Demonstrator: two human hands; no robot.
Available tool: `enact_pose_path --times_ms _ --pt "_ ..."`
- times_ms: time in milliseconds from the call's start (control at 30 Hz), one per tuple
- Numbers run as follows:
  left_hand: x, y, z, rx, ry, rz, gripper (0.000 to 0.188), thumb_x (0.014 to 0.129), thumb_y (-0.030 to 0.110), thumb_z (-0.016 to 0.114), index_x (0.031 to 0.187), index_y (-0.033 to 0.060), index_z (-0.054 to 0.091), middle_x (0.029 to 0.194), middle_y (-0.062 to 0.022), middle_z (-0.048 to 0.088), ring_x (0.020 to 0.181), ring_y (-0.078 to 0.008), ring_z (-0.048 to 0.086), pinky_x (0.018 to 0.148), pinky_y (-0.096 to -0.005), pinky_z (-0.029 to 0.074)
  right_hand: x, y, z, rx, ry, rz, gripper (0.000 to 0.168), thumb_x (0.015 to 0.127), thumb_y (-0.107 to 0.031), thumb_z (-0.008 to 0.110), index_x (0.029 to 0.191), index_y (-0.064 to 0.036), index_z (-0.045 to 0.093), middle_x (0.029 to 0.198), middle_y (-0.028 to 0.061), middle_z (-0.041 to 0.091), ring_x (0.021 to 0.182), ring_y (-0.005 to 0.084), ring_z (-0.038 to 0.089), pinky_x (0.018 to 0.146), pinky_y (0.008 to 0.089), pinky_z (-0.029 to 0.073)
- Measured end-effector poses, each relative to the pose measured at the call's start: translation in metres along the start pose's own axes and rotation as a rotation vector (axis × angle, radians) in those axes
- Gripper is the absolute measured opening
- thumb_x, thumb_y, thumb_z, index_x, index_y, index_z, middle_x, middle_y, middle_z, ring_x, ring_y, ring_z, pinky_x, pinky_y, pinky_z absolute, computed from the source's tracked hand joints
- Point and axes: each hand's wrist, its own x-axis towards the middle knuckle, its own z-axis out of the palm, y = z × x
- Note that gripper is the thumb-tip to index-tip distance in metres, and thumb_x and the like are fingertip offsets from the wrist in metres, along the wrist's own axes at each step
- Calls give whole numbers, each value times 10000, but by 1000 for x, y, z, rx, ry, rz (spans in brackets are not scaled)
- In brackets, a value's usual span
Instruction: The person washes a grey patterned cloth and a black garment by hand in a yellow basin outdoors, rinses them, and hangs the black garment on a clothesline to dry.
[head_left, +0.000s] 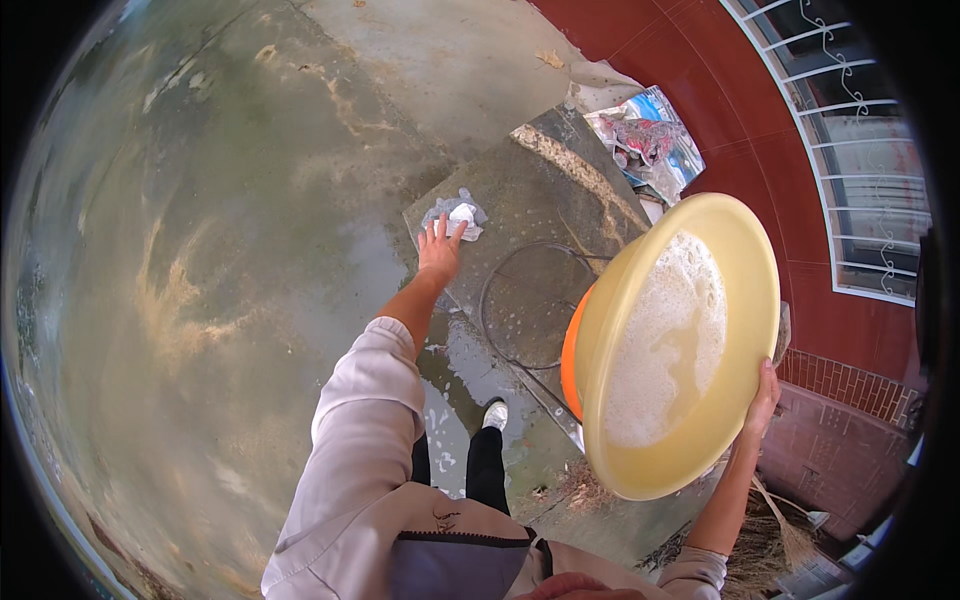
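Note:
My left hand (441, 251) reaches out with its fingers apart over a crumpled white and grey cloth or plastic bag (466, 217) near a corner of the wet stone slab (517, 195); whether the fingertips press on it I cannot tell. At the right, my right hand (763, 397) grips the rim of a big yellow plastic basin (742, 300). Foamy, cloudy water (637, 367) lies in the basin, which looks tilted. Part of an orange basin (571, 360) shows behind it. A thin dark wire hoop (484, 307) rests on the slab left of the basins.
A shiny printed bag (660, 139) with crumpled wrappings stands by the red wall (720, 97). White window bars (855, 180) are at the upper right. Twig brooms (791, 536) lie at the lower right. Wet concrete (247, 300) spreads out at the left.

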Motion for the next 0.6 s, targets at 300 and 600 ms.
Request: enact_pose_path --times_ms 300,600 --pt "58 -39 38 -924 106 -158 352 865 85 509 1207 90 596 935 -120 672 745 -276 635 697 -392 522 -2 -11 13 -188 92 0 315 993 -303 571 1035 -9 677 894 -3 663 750 60 579 665 205 461" --pt "-54 77 -388 -1663 -355 503 406 916 149 440 1280 -9 527 890 -59 620 592 -123 515 538 -277 437 -17 -26 9 -182 53 4 289 960 -283 622 900 -4 667 708 -39 589 614 43 501 549 221 397"
